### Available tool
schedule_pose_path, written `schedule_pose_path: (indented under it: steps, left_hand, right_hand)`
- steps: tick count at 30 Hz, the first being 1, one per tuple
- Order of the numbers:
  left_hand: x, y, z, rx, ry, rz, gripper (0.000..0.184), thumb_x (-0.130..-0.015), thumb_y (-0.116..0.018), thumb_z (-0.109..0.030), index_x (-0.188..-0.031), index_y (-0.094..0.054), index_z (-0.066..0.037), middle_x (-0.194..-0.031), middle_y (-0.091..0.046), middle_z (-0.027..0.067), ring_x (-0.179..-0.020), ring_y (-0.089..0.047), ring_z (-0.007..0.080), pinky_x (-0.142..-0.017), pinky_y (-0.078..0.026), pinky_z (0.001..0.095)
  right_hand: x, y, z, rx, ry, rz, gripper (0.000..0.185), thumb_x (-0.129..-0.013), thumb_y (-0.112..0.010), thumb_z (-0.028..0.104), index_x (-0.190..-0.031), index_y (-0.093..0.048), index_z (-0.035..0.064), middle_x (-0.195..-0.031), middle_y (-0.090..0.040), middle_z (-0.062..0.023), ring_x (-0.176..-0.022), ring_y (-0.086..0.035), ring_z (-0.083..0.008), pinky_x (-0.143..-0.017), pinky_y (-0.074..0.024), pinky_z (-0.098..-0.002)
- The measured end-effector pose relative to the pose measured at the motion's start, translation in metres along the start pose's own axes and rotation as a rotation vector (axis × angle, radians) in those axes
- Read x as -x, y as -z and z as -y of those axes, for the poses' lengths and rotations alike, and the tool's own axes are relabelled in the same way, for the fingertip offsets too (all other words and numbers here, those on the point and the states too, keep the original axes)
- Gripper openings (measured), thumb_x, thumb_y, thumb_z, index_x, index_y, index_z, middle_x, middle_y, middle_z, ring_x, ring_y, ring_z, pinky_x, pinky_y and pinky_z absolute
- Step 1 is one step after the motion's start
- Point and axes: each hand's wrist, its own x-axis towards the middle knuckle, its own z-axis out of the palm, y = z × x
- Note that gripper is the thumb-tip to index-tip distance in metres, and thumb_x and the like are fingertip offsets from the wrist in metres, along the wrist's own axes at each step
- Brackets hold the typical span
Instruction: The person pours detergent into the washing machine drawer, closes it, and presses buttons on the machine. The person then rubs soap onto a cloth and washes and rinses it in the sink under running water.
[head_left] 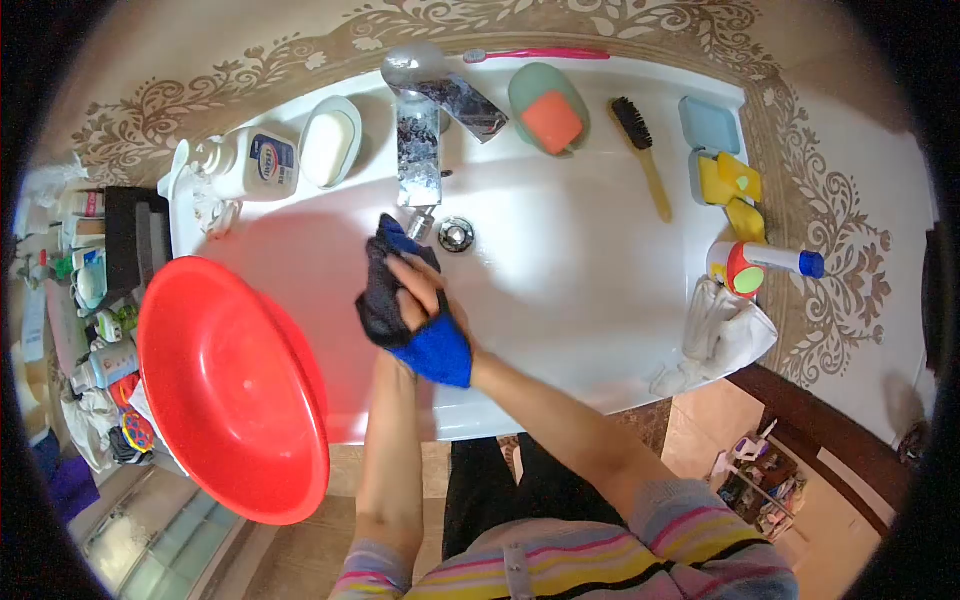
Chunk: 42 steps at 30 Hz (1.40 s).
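Over the white sink (560, 330), just below the faucet (418, 150), both hands are together on a dark grey and blue cloth (440, 350). My right hand (418, 290) lies on top of the bunched fabric, its fingers bent into the dark part, with blue fabric across the back of the hand. My left hand (395, 350) is beneath or inside the dark fabric; its fingers are hidden. The faucet's spout end is close to the top of the cloth. The metal drain (456, 235) sits just to the right of it.
A red basin (235, 390) rests at the left. Along the back are a soap bottle (255, 165), white soap (328, 145), orange soap (552, 122) and a wooden brush (645, 160). Yellow sponges (722, 182), a tube (785, 260) and a white cloth (725, 335) are at the right.
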Motion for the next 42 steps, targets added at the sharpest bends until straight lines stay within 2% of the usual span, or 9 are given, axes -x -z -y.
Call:
schedule_pose_path:
  steps: [4,14,16,20,22,27,31,34,42]
  left_hand:
    - [0.017,-0.014,0.02,-0.242,0.038,-0.613,0.039,-0.1,-0.04,-0.026,-0.134,-0.044,-0.008,-0.13,-0.049,0.0069,-0.122,-0.046,0.0214,-0.106,-0.036,0.0375]
    - [-0.004,-0.021,0.025,0.406,-0.027,-0.345,0.038,-0.099,-0.043,-0.027,-0.131,-0.047,-0.007,-0.123,-0.054,0.0091,-0.115,-0.051,0.0214,-0.101,-0.041,0.0361]
    - [-0.014,-0.055,0.0,-0.486,0.303,-0.678,0.036,-0.099,-0.044,-0.03,-0.124,-0.052,-0.005,-0.113,-0.06,0.0095,-0.103,-0.058,0.0195,-0.093,-0.046,0.0346]
    - [-0.002,-0.1,-0.012,-0.078,0.347,-0.858,0.04,-0.095,-0.051,-0.034,-0.124,-0.054,-0.006,-0.117,-0.061,0.0072,-0.108,-0.055,0.0193,-0.097,-0.042,0.0367]
    - [0.008,-0.097,-0.02,-0.043,0.322,-0.839,0.041,-0.095,-0.052,-0.033,-0.126,-0.053,-0.006,-0.121,-0.06,0.0081,-0.114,-0.053,0.0211,-0.102,-0.04,0.0392]
    - [0.011,-0.048,-0.009,0.408,-0.035,-0.685,0.049,-0.094,-0.052,-0.036,-0.131,-0.049,-0.005,-0.135,-0.052,0.0106,-0.126,-0.046,0.0277,-0.109,-0.034,0.0454]
    - [-0.025,-0.063,0.021,0.459,-0.075,-0.606,0.046,-0.095,-0.046,-0.04,-0.121,-0.055,-0.004,-0.124,-0.058,0.0116,-0.115,-0.053,0.0258,-0.105,-0.039,0.0412]
    - [-0.001,-0.018,0.035,0.441,-0.063,-0.61,0.037,-0.096,-0.045,-0.037,-0.115,-0.058,-0.008,-0.118,-0.06,0.0098,-0.11,-0.055,0.0248,-0.102,-0.041,0.0384]
    - [-0.014,-0.08,0.005,0.231,0.208,-0.738,0.038,-0.096,-0.051,-0.035,-0.123,-0.055,-0.009,-0.122,-0.059,0.0056,-0.112,-0.056,0.0202,-0.101,-0.043,0.036]
  right_hand:
    - [-0.039,0.0,-0.031,0.093,-0.189,0.131,0.036,-0.092,-0.047,0.021,-0.124,-0.055,0.0072,-0.12,-0.056,-0.0232,-0.113,-0.051,-0.0415,-0.099,-0.0388,-0.0469]
    - [-0.025,0.002,-0.016,0.111,-0.222,-0.058,0.035,-0.088,-0.057,0.033,-0.117,-0.061,0.0123,-0.121,-0.058,-0.0152,-0.117,-0.051,-0.0339,-0.099,-0.0379,-0.0478]
    - [-0.051,0.01,-0.041,0.043,-0.472,-0.084,0.033,-0.095,-0.049,0.032,-0.106,-0.064,0.005,-0.112,-0.062,-0.0178,-0.105,-0.058,-0.0342,-0.092,-0.0439,-0.0396]
    - [-0.051,0.037,-0.09,-0.126,-0.648,0.023,0.046,-0.097,-0.039,0.042,-0.108,-0.066,0.0062,-0.11,-0.065,-0.0175,-0.098,-0.063,-0.0338,-0.09,-0.0474,-0.0426]
    - [-0.035,0.053,-0.053,-1.367,-0.772,-0.032,0.053,-0.097,-0.037,0.047,-0.12,-0.06,0.0053,-0.118,-0.062,-0.0166,-0.108,-0.06,-0.0314,-0.098,-0.044,-0.0433]
    - [-0.033,0.069,0.0,-1.786,-0.711,-0.065,0.057,-0.095,-0.045,0.043,-0.135,-0.045,0.003,-0.127,-0.055,-0.0172,-0.117,-0.053,-0.0321,-0.104,-0.0382,-0.0455]
    - [-0.051,0.064,-0.035,-1.456,-0.642,-0.069,0.047,-0.092,-0.052,0.024,-0.134,-0.047,0.0042,-0.126,-0.056,-0.0167,-0.113,-0.055,-0.0276,-0.101,-0.0407,-0.0415]
    - [-0.041,0.074,-0.041,-0.115,-0.302,-0.069,0.043,-0.086,-0.05,0.004,-0.129,-0.052,-0.0012,-0.131,-0.055,-0.0153,-0.122,-0.051,-0.0256,-0.105,-0.0365,-0.0334]
    - [-0.044,0.042,-0.025,0.523,-0.309,0.218,0.046,-0.095,-0.04,0.026,-0.131,-0.047,-0.0012,-0.142,-0.039,-0.0214,-0.133,-0.035,-0.0378,-0.111,-0.0246,-0.0506]
